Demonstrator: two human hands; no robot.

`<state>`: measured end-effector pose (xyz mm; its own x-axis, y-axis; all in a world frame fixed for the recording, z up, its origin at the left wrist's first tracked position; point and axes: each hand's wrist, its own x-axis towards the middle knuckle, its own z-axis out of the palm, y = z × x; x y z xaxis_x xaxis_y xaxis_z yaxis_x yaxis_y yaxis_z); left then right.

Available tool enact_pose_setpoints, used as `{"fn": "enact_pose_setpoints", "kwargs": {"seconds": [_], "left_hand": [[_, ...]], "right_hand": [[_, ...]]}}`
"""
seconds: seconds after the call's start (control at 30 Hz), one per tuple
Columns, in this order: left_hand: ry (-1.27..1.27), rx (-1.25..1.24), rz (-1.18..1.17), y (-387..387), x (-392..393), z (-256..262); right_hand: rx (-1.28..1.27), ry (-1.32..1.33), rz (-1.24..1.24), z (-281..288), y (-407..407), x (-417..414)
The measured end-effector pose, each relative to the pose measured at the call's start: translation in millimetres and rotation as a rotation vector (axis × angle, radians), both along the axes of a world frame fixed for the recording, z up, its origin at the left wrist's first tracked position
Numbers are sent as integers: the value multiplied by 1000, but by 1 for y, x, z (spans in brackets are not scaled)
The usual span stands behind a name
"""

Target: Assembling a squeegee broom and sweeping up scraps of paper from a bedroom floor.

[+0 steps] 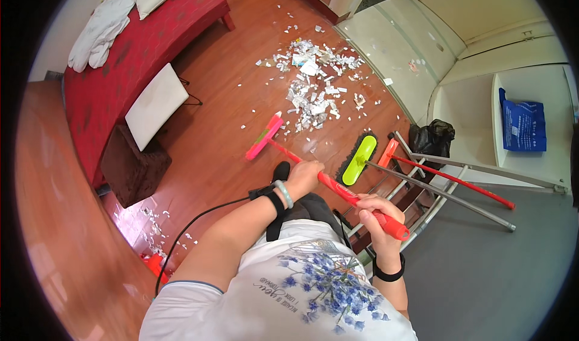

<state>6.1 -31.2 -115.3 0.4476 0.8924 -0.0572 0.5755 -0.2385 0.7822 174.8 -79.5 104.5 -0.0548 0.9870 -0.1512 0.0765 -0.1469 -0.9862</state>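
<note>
My left hand (304,178) grips the red handle of a broom (335,188) partway down its length. Higher up, near the handle's end, my right hand (381,207) is closed around the same handle. The pink broom head (266,137) rests on the wood floor, ahead and to the left of my hands. Beyond it lies a heap of torn paper scraps (312,103), in two loose clumps with bits scattered around. The broom head is close to the near edge of the heap, with a few loose scraps about it.
Right of me, a green mop (359,160) and a red-handled tool (452,181) lean on a metal frame (445,194). A black plastic bag (432,137) stands by the cabinet. Left are a white-seated chair (157,105), a brown stool (133,169) and a red bed (149,37). More scraps (154,225) lie at left.
</note>
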Motion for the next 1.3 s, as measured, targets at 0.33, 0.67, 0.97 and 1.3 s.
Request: {"fn": "enact_pose_setpoints", "kwargs": {"seconds": [0.33, 0.67, 0.97, 1.3], "left_hand": [[-168, 168, -63, 50, 54, 39], [-47, 82, -27, -4, 21, 49], [-84, 4, 43, -8, 37, 11], [-312, 92, -33, 46, 109, 21]], "right_hand": [[266, -215, 82, 35, 2, -3], [130, 10, 198, 39, -6, 22], [77, -66, 231, 20, 7, 25], [235, -311, 179, 45, 23, 34]]}}
